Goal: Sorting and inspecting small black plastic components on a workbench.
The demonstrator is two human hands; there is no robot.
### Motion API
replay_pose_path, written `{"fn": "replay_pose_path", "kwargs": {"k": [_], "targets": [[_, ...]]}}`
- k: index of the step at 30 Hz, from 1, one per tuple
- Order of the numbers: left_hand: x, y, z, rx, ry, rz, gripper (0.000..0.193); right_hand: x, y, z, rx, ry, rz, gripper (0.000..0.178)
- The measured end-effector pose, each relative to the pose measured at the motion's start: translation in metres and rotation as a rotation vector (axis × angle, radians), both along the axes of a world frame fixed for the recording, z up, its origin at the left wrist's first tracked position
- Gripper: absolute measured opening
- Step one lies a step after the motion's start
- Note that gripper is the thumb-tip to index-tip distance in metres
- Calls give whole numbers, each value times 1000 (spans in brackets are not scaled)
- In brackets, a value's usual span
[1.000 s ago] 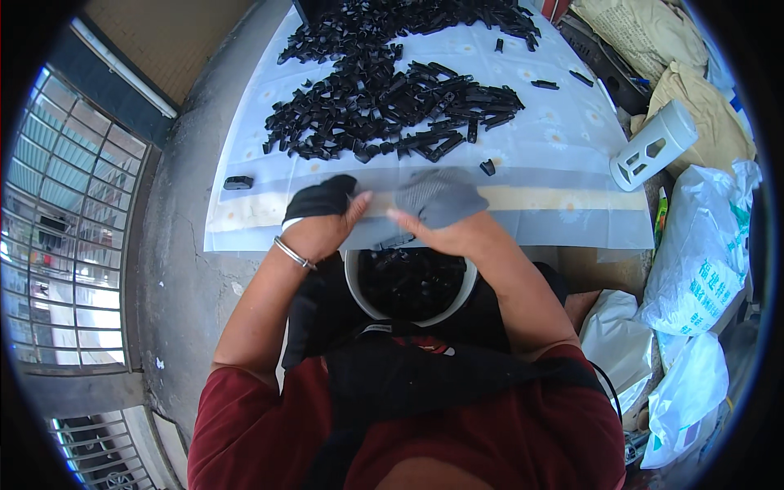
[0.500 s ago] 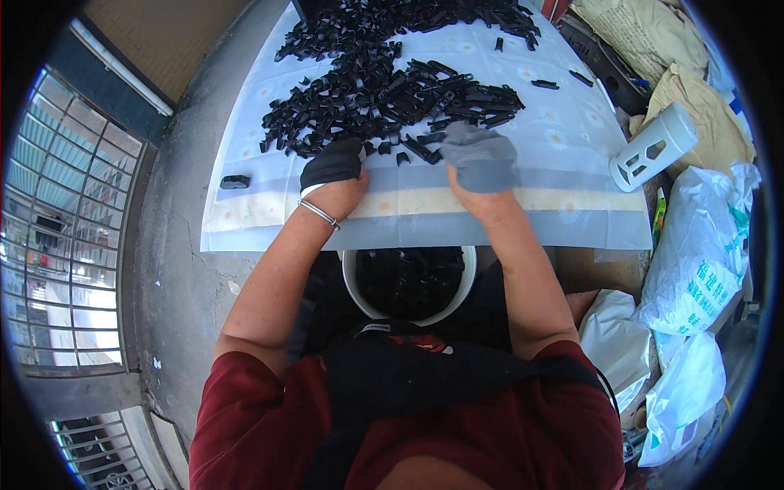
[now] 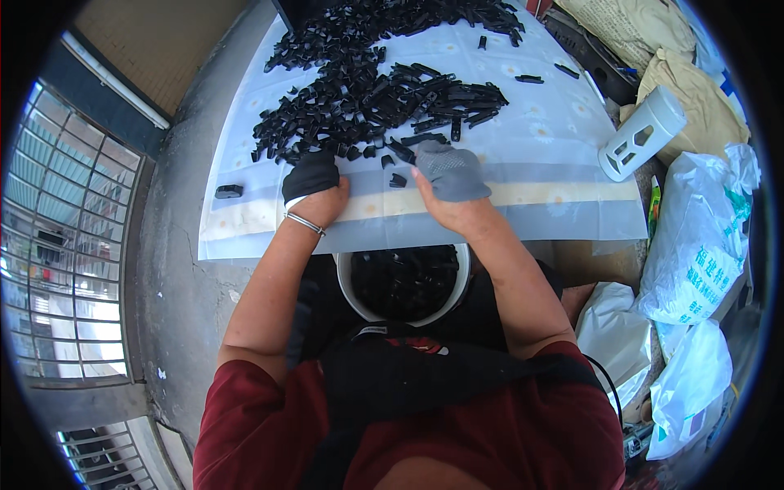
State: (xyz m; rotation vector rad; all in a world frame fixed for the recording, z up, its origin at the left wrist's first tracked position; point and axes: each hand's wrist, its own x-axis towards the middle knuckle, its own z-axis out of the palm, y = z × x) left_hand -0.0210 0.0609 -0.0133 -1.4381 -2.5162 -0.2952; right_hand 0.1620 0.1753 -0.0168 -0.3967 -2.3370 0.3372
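Note:
Small black plastic pieces [image 3: 343,106], some short and curved like clips, lie heaped on the table. My left hand [image 3: 314,184], in a black glove that leaves the thumb bare, is curled at the near edge of the heap; its fingertips are hidden. My right hand [image 3: 452,178], in a grey dotted glove, is closed beside some longer black pieces [image 3: 400,151], its thumb pointing left. What either hand holds, if anything, is hidden. Between the hands lies a loose short black piece [image 3: 397,180].
A white bucket [image 3: 343,282] with black pieces inside stands below the table's front edge. The table has a pale flowered cover [image 3: 555,155]. A white plastic cylinder with cut-outs [image 3: 645,135] rests at its right edge. White bags [image 3: 694,253] crowd the right side; a lone black piece [image 3: 229,191] lies left.
The view has shifted slightly. My right hand has turned and moved toward the left, its thumb now apart from the glove. A short black piece now lies nearer me between the hands.

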Motion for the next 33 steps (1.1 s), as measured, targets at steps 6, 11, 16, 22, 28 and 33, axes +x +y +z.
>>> {"fn": "replay_pose_path", "kwargs": {"k": [6, 11, 16, 22, 28, 33], "targets": [[-17, -10, 3, -74, -83, 33, 32, 22, 10, 4, -124, -121, -1, 26], [-22, -18, -7, 73, 36, -34, 31, 21, -4, 5, -100, -107, 111, 30], [-18, -29, -5, 80, -103, -29, 33, 16, -21, 12, -49, -109, 188, 31], [41, -48, 43, -20, -802, -413, 48, 21, -38, 13, -297, -122, 514, 33], [47, -47, 43, -37, -1135, -606, 42, 24, -40, 14, -344, -188, 618, 31], [52, -52, 7, 191, -1449, -397, 29, 14, -47, 1, -237, 75, 263, 29]]}}
